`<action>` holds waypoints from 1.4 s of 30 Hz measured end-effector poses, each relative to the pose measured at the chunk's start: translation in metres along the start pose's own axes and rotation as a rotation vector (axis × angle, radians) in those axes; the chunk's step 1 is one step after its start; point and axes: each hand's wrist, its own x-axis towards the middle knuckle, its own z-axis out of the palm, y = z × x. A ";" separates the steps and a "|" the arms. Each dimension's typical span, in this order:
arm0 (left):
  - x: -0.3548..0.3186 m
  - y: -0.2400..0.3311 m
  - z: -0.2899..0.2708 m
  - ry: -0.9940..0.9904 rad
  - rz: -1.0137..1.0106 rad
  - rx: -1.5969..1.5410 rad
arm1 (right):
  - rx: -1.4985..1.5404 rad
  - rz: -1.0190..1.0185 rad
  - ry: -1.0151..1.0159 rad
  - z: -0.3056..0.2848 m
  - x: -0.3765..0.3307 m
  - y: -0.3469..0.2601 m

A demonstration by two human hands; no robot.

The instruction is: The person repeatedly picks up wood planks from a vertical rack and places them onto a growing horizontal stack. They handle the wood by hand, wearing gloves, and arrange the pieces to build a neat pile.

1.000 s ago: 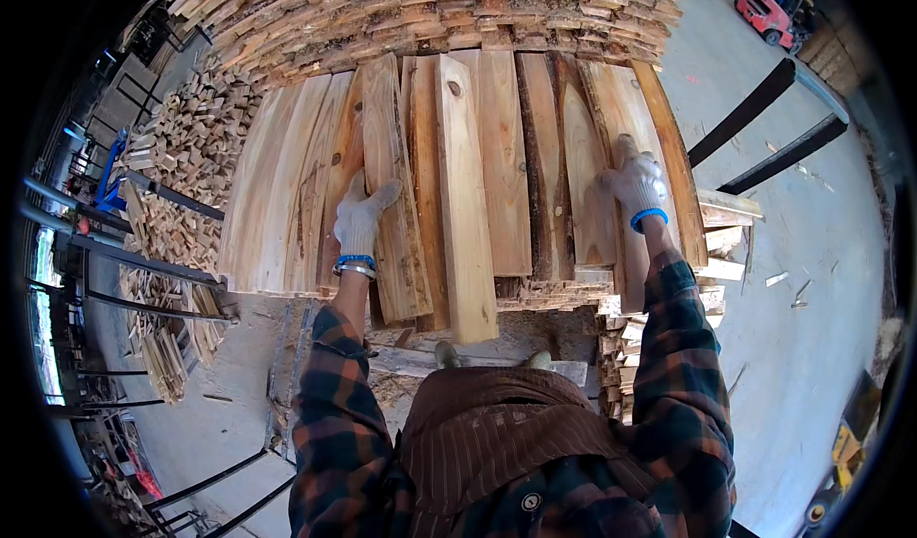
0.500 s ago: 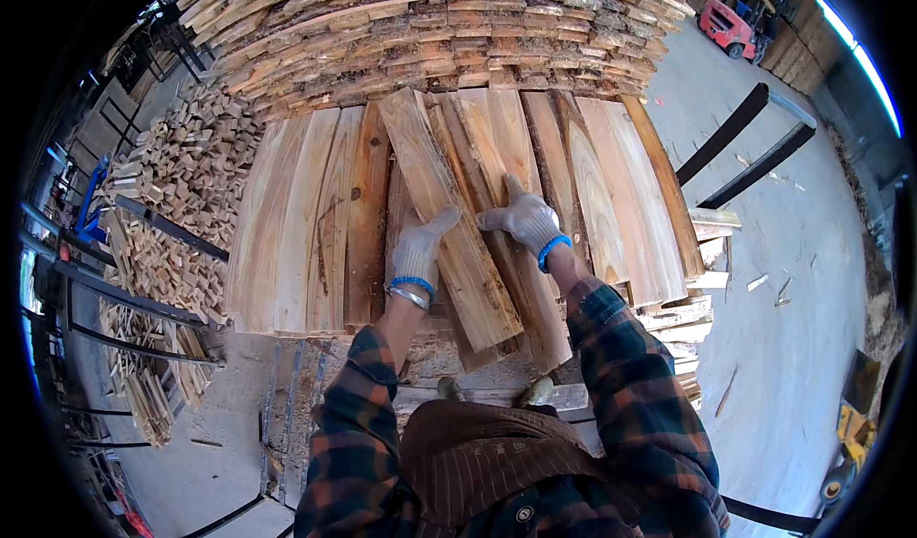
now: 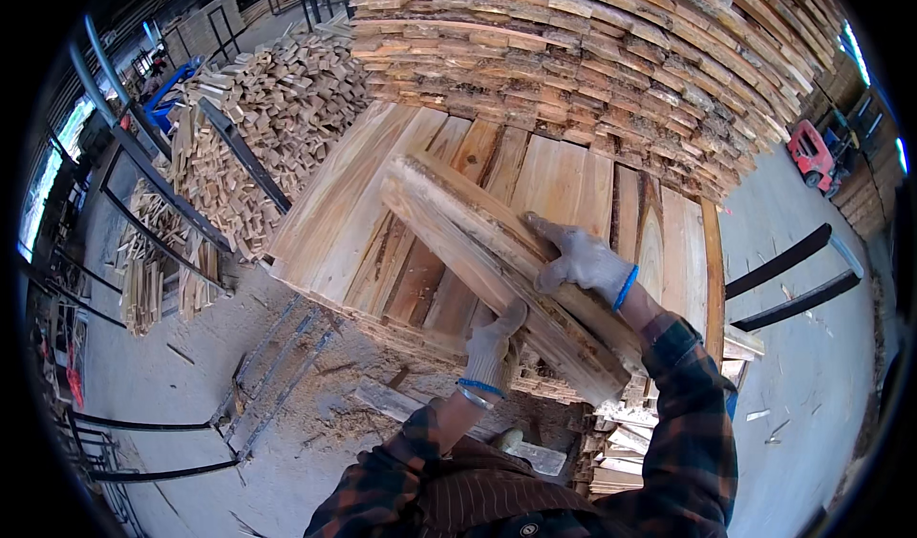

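Note:
Rough wooden boards (image 3: 458, 223), stacked together and tilted, lie slantwise between my two gloved hands above a layer of planks (image 3: 330, 218). My left hand (image 3: 492, 347), in a white knit glove with a blue cuff, grips their near left side, thumb on top. My right hand (image 3: 585, 269), gloved alike, clasps their right side, its index finger stretched along the wood. Bark-like dark edges show on the held boards, and I cannot tell exactly how many there are. The fingers beneath the wood are hidden.
Behind the planks rises a tall stack of boards (image 3: 564, 70). A heap of short wood pieces (image 3: 272, 108) lies to the left beside black metal bars (image 3: 244, 161). Two dark forks (image 3: 793, 261) jut out at right. A red forklift (image 3: 812, 156) stands far right.
My view has turned, so the scene sits rotated. The boards in my hands have come closer together and lifted from the plank layer, and both hands have shifted right in view.

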 end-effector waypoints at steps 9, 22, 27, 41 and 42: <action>-0.010 0.158 -0.026 0.097 1.254 1.348 | -0.169 -0.110 0.121 -0.045 0.077 0.012; 0.079 0.170 -0.044 0.226 1.236 1.846 | -0.595 -0.230 0.276 -0.051 0.309 -0.049; 0.088 0.171 -0.041 0.166 1.248 1.834 | -0.711 -0.135 0.274 -0.042 0.391 -0.022; 0.095 0.165 -0.053 0.218 1.425 1.758 | -0.710 -0.311 0.102 0.021 0.057 0.027; 0.099 0.165 -0.056 0.214 1.448 1.746 | -0.678 -0.250 0.128 0.030 0.044 0.026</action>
